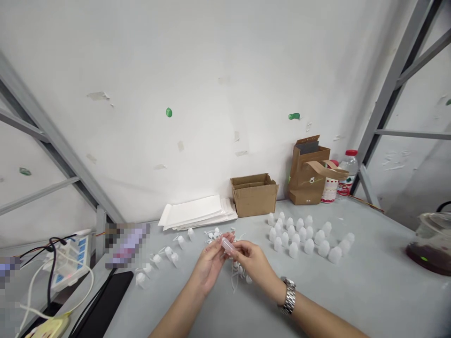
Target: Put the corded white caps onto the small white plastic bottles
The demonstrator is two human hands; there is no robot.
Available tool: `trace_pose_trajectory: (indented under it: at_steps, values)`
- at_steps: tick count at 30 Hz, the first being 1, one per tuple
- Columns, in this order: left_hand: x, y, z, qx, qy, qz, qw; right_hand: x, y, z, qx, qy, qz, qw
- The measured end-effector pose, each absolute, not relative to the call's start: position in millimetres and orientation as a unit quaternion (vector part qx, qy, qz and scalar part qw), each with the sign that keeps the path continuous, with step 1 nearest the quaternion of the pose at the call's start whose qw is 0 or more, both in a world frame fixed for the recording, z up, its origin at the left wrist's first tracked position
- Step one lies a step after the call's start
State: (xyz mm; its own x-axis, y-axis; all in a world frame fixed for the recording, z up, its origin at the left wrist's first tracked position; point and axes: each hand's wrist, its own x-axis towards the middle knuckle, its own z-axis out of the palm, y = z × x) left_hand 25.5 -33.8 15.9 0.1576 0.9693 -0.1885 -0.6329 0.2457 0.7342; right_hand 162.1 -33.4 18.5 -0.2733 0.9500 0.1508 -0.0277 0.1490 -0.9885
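Both hands meet over the grey table (352, 291). My left hand (210, 264) and my right hand (254, 263) pinch a small translucent pinkish tube (227, 245) between their fingertips. A metal watch (289, 295) sits on my right wrist. Under the hands lie several small white capped pieces with thin tails (237, 274). More loose white pieces (165, 256) are scattered to the left. To the right, several white rounded caps (305, 237) stand upright in rows.
At the wall: a stack of white sheets (197, 212), an open cardboard box (254, 193), a brown paper bag (310, 171), a red-capped bottle (348, 171). A power strip and cables (66, 258) sit left, a black flat object (105, 300) near it. A bowl-like container (433, 244) sits far right.
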Motion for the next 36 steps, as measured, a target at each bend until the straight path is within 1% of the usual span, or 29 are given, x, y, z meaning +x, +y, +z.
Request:
trace_pose_trajectory:
  at_steps: [3, 6, 8, 14, 18, 21, 30, 33, 36]
  values:
    - [26, -35, 13, 0.249, 0.306, 0.55, 0.736, 163, -37, 17, -0.421, -0.637, 0.439, 0.473]
    - [27, -35, 9, 0.24, 0.288, 0.538, 0.755, 164, -37, 14, -0.429, -0.645, 0.412, 0.481]
    - [27, -34, 6, 0.235, 0.289, 0.534, 0.759, 164, -34, 14, -0.422, -0.63, 0.445, 0.476]
    - [27, -32, 10, 0.252, 0.294, 0.544, 0.745, 162, -27, 16, -0.339, -0.519, 0.64, 0.454]
    - [26, -33, 16, 0.267, 0.316, 0.55, 0.725, 161, -29, 15, -0.304, -0.453, 0.705, 0.454]
    - [26, -32, 13, 0.276, 0.312, 0.56, 0.716, 161, -32, 17, -0.294, -0.423, 0.728, 0.452]
    - [29, -36, 12, 0.248, 0.287, 0.551, 0.744, 163, -34, 22, -0.279, -0.331, 0.793, 0.428]
    - [30, -37, 14, 0.258, 0.304, 0.562, 0.725, 162, -33, 20, -0.283, -0.365, 0.776, 0.43]
    - [30, -36, 15, 0.27, 0.337, 0.571, 0.698, 160, -32, 15, -0.316, -0.462, 0.693, 0.454]
